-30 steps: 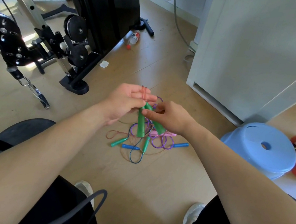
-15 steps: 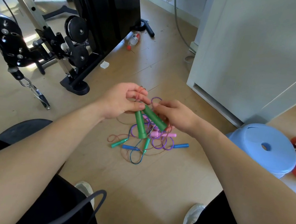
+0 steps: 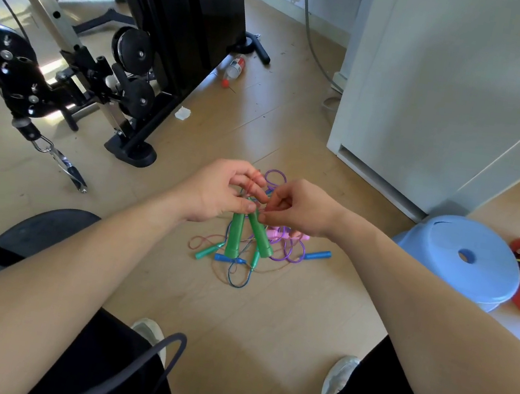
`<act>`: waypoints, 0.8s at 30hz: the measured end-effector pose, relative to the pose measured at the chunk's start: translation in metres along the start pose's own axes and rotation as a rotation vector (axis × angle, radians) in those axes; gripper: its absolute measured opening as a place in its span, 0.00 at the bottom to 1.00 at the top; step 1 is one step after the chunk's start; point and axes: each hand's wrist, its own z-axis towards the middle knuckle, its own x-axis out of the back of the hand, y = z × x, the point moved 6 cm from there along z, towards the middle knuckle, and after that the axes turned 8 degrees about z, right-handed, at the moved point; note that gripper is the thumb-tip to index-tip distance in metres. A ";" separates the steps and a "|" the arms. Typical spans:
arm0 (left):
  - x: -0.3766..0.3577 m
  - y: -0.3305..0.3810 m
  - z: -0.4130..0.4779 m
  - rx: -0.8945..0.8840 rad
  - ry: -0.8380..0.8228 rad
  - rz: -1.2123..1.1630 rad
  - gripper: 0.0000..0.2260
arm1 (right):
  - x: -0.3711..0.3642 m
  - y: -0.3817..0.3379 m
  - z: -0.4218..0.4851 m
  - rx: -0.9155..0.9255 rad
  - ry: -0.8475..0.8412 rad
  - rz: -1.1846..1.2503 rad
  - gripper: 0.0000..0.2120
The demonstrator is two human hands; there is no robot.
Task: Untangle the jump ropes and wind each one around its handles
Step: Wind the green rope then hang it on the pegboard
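Overhead view. I am looking down on both hands, which are hovering above a tangle of jump ropes (image 3: 263, 258) lying on the wooden floor (image 3: 230, 344), nearer than a white cabinet (image 3: 436, 88). The left hand (image 3: 219, 190) is gripping the top ends of two green handles (image 3: 234, 237), with its thumb pressing across them. Both handles are hanging downward and splaying apart toward their lower ends. A thin red cord (image 3: 256, 179) is looping over the left fingers. The right hand (image 3: 301, 208), close beside the left, is pinching that cord between thumb and forefinger. In the pile below, purple cord (image 3: 291, 257) is lying in round coils beside a pair of pink handles (image 3: 280, 233). Two blue handles (image 3: 318, 255), slim teal handles (image 3: 206, 251) and a dark blue loop (image 3: 239, 283) are lying along its near side. A pale blue stool (image 3: 465, 261) is standing to the right.
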 end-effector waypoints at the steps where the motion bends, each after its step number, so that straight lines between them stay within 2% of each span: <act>1: 0.002 -0.001 0.000 -0.002 0.010 0.007 0.17 | 0.001 -0.001 0.000 0.001 0.017 -0.008 0.10; 6: 0.005 0.000 0.004 -0.018 0.071 0.069 0.16 | 0.007 -0.002 0.001 -0.082 0.176 -0.175 0.22; 8: 0.005 0.001 0.006 -0.033 0.101 0.115 0.16 | 0.007 -0.006 -0.001 -0.124 0.181 -0.199 0.24; 11: 0.005 0.002 0.008 -0.062 0.132 0.217 0.16 | 0.009 -0.012 -0.004 -0.176 0.089 -0.104 0.17; 14: 0.005 -0.001 0.009 -0.057 0.151 0.264 0.15 | 0.005 -0.011 -0.010 -0.254 -0.018 0.132 0.12; 17: 0.005 0.000 0.012 -0.068 0.219 0.260 0.14 | -0.002 -0.015 -0.014 -0.185 0.014 0.283 0.11; 20: 0.005 0.001 0.012 -0.035 0.313 0.150 0.14 | -0.016 -0.024 -0.018 -0.084 0.034 0.337 0.08; 24: 0.020 -0.005 0.011 0.016 0.502 0.054 0.12 | -0.029 -0.028 -0.021 -0.026 0.082 0.477 0.08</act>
